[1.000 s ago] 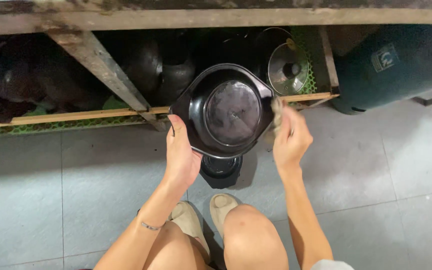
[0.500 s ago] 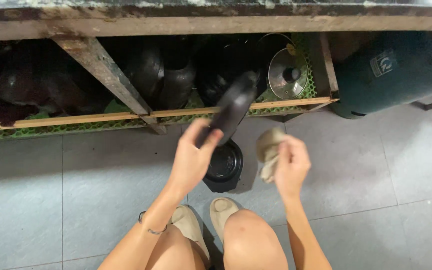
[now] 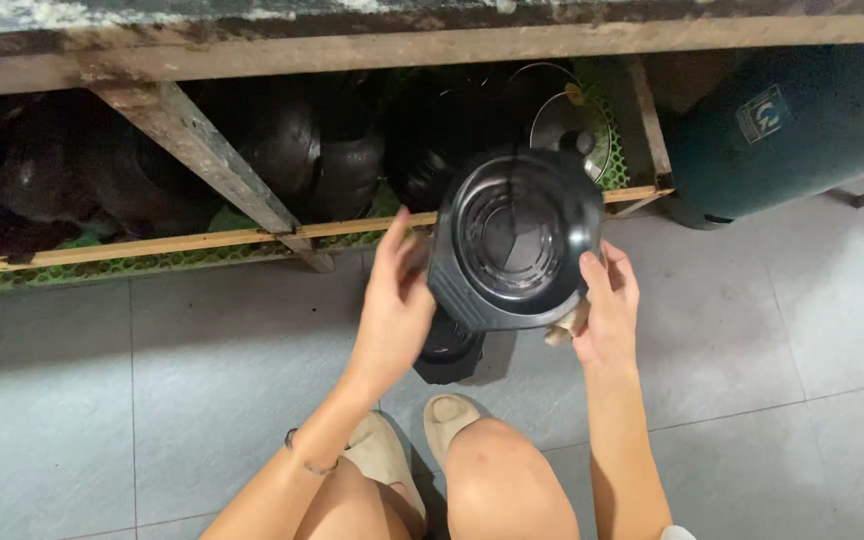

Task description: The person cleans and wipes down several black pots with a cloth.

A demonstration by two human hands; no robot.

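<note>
So we had the black pan point(image 3: 517, 240) up between both hands, held above the grey tiled floor point(image 3: 152, 380) right in front of the low wooden shelf point(image 3: 192, 245). Our left hand point(image 3: 397, 305) was on the pan's left edge, fingers curled round the rim near where the handle starts, thumb pointing up toward the shelf. Our right hand point(image 3: 607, 310) was on the lower right edge, index finger pressed over the rim, with a beige cloth point(image 3: 564, 328) bunched underneath it between palm and pan. The underside, with its ring pattern, faced us. Just below the left hand, a second small black pan point(image 3: 450, 350) sat on the floor, touching nothing we held. Past the hands, the shelf was stuffed with dark pots, and a glass lid point(image 3: 570, 125) leaned just behind the pan's top edge. A dark green bin point(image 3: 792, 130) stood off beyond the right hand.

Compared with half a second before: back then the left hand alone held the pan edge-on and tilted, and the right hand was apart from it, holding just the cloth. Now the pan was turned flat toward us and both hands were on it.
</note>
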